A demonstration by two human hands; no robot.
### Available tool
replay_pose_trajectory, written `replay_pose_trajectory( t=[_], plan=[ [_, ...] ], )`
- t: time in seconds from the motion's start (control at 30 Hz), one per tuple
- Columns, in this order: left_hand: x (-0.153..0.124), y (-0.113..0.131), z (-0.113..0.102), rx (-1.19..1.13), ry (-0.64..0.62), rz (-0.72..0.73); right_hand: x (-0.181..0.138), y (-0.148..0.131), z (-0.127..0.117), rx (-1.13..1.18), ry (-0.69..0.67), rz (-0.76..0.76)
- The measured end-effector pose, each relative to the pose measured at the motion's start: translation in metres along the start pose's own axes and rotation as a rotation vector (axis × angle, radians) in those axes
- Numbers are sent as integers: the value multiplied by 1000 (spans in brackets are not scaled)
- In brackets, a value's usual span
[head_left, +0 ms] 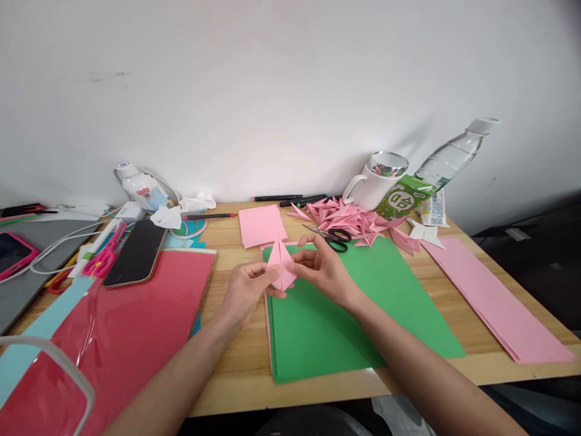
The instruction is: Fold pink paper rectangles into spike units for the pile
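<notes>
Both of my hands hold a piece of pink origami paper [280, 257], folded to a kite shape with its long point away from me and a seam down the middle. My left hand [245, 287] grips its left side, thumb on top and fingers beneath. My right hand [324, 269] pinches the right side between thumb and fingers. Under them lies a stack of green paper [354, 327]. Just beyond are a stack of pink paper squares [261, 225], black-handled scissors [338, 239] and a heap of folded pink paper pieces [347, 215].
Along the wall stand a white mug [374, 181], a green carton [403, 197] and a tilted clear bottle [454, 154]. Long pink strips [494, 297] lie on the right. At left are a phone [137, 253], pink scissors [106, 251], a red sheet [136, 321] and a white bottle [143, 188].
</notes>
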State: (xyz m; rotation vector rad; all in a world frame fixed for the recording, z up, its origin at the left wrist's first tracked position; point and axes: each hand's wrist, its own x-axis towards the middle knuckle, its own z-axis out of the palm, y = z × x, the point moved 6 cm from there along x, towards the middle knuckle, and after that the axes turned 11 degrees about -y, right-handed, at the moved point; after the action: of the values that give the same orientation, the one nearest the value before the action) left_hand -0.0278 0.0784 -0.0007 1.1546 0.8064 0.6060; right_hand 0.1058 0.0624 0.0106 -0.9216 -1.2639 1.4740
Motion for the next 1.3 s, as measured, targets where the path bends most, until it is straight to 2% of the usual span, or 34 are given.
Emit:
replay_pose_trajectory(
  t=[0.13,0.37,0.53,0.77,0.93,1.07,1.17,1.3],
  plan=[
    [0,2,-10,114,114,40,-1,4,4,-185,-7,-20],
    [-2,11,-11,78,180,155,-1,14,8,-132,36,32],
    [-2,18,-10,244,155,171,-1,12,6,-127,83,22],
    [-2,16,-6,199,102,166,-3,11,4,-43,130,-23],
    [-4,20,-6,253,138,187,-6,1,5,-301,214,-174],
    [-3,19,-5,259,115,212,-10,-10,9,-535,244,-314],
    [-3,17,-5,289,115,244,-11,-12,9,-614,253,-339],
    [-4,15,-7,439,158,314,-11,-13,10,-651,243,-341]
  ],
)
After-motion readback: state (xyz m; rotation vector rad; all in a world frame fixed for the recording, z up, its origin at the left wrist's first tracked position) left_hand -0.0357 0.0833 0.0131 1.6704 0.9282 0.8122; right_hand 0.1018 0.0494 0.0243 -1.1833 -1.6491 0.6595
